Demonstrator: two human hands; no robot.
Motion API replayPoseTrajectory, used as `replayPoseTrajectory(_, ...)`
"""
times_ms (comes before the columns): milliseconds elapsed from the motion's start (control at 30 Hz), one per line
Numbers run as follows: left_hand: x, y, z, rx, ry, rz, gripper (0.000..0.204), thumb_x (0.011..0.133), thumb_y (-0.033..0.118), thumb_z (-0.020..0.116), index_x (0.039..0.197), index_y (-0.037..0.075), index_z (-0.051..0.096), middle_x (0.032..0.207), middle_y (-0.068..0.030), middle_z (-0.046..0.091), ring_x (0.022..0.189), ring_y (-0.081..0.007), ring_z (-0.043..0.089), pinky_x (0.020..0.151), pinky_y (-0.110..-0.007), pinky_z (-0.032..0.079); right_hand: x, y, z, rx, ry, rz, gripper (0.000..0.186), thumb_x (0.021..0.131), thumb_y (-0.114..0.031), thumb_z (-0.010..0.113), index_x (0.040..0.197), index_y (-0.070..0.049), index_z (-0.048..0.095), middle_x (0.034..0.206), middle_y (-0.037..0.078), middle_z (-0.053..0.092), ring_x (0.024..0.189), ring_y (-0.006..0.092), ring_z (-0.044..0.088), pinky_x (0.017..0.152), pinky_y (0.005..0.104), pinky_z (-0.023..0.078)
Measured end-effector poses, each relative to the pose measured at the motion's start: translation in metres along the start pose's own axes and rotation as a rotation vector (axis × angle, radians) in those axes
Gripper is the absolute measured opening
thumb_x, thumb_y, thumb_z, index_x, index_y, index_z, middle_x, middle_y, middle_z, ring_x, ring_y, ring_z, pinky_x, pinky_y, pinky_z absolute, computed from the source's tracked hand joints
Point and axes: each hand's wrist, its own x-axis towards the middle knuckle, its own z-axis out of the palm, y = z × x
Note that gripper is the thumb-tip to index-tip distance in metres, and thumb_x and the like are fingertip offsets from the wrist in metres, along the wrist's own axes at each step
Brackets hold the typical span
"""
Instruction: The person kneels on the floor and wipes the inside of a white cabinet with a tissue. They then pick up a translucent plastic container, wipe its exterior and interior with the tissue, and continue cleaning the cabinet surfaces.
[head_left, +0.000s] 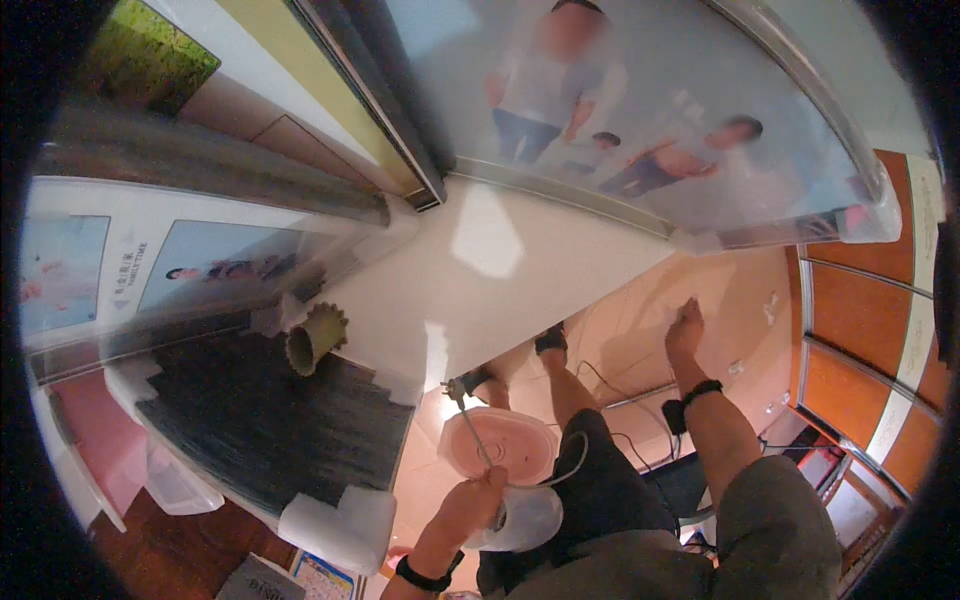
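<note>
Cord gripped in my left hand, plug end forward-left past a pink basin, right hand's grip unclear tbh

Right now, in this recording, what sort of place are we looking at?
Probably a room in a home, though which one is hard to tell. The signs are a large panel picturing people, orange cabinet doors, and a greenish pot with a scalloped rim.

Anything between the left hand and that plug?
Nothing visible. The left hand pinches the cord, which runs unobstructed to the plug. The pink plastic piece shows behind the cord, not across it.
</note>
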Motion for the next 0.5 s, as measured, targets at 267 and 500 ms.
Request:
replayPoseTrajectory(267,0.001,-0.001,0.002,-0.155,-0.019,-0.072,0.023,0.088,0.007,0.053,0.109,0.000,0.044,0.082,-0.0255,0.066,0.076,-0.0439,0.068,0.062,-0.051,0.055,0.019,-0.207,0.037,0.162,-0.052,-0.764,0.057,0.087,0.010,0.046,0.141,-0.005,0.048,0.147,0.021,0.046,0.134,0.0392,0.045,0.114,0.0435,0.036)
replayPoseTrajectory(500,-0.005,0.000,0.017,-0.182,0.085,-0.018,0.030,0.099,0.020,0.039,0.122,0.001,0.041,0.085,-0.0242,0.066,0.074,-0.0447,0.067,0.063,-0.052,0.055,-0.001,-0.362,0.157,0.153,-0.023,-0.848,0.052,0.088,0.000,0.051,0.139,0.008,0.043,0.146,0.029,0.041,0.139,0.0455,0.036,0.120,0.0483,0.026)
